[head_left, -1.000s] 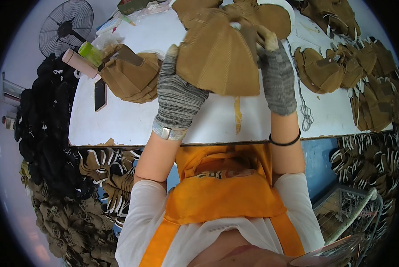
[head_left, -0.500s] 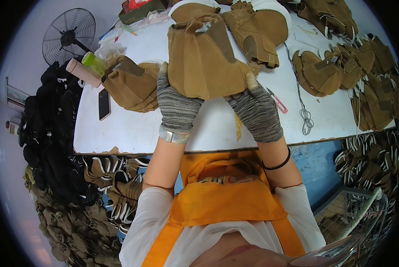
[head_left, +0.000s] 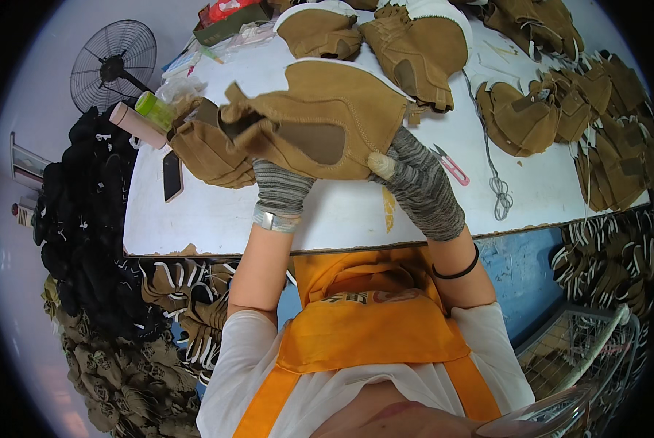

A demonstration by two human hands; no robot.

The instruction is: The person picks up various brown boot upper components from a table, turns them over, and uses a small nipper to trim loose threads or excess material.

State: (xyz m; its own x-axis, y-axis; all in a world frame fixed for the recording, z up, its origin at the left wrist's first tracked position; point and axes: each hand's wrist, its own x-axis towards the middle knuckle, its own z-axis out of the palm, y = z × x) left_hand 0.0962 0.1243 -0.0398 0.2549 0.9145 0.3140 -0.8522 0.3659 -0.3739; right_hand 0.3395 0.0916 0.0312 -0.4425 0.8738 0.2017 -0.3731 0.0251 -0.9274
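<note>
Both my hands wear grey knit gloves and together hold a tan suede shoe upper (head_left: 327,120) above the white table (head_left: 341,212). My left hand (head_left: 279,188) grips its lower left edge from beneath. My right hand (head_left: 414,182) pinches its lower right corner, with a taped fingertip showing. The upper lies tilted, its left end over a stack of similar tan pieces (head_left: 203,150).
More tan uppers lie at the back (head_left: 414,40) and in heaps on the right (head_left: 560,102). Scissors (head_left: 498,193) and a pink cutter (head_left: 452,165) lie right of my right hand. A phone (head_left: 172,175), a fan (head_left: 111,62), black pieces (head_left: 79,219) and a wire basket (head_left: 582,350) surround the table.
The upper has swung down and to the left, from facing me upright to lying more flat. My hands moved lower and closer together along its near edge.
</note>
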